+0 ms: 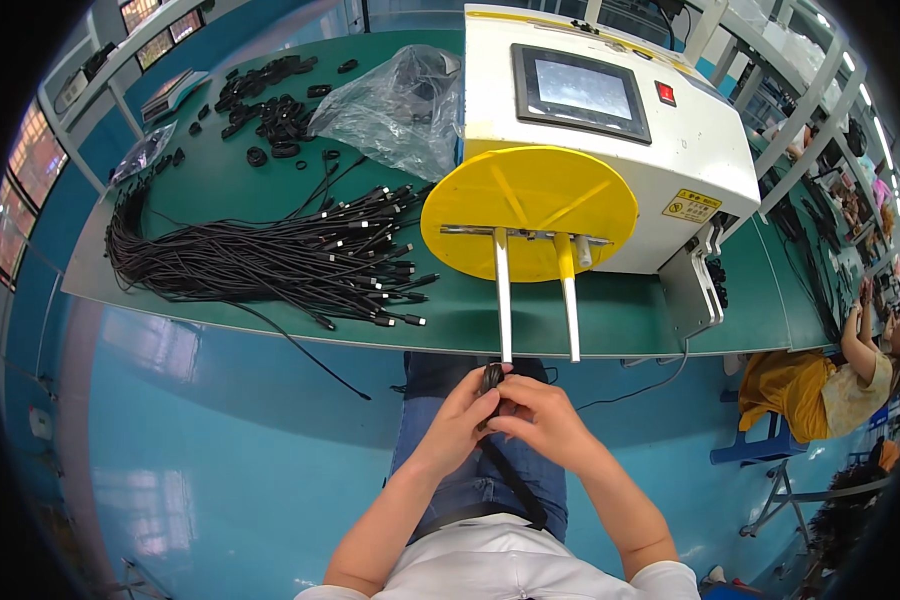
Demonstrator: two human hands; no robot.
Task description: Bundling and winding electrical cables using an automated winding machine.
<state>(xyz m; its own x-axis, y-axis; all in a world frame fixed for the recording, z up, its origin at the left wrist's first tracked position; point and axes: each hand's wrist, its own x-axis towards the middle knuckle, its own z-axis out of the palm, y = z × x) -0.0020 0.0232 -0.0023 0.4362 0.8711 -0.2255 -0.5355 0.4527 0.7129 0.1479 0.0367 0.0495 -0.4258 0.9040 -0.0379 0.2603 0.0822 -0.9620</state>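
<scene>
My left hand (456, 418) and my right hand (542, 412) meet just off the table's front edge, above my lap. Between them is a small coil of black cable (492, 378), with the fingers of both hands closed round it. Directly beyond it, a yellow disc (460, 205) on a white winding machine (610, 190) carries two prongs, one metal (503, 290) and one yellow and white (568, 285). No cable shows on the prongs. From below my hands a black strap (515, 480) runs down over my jeans.
A large bundle of black cables (240, 250) lies on the green table (410, 345), one end hanging over the edge. Behind it are loose coiled cables (270, 115) and a clear plastic bag (395, 110). Another person (850, 380) sits at the right, near a blue stool (760, 445).
</scene>
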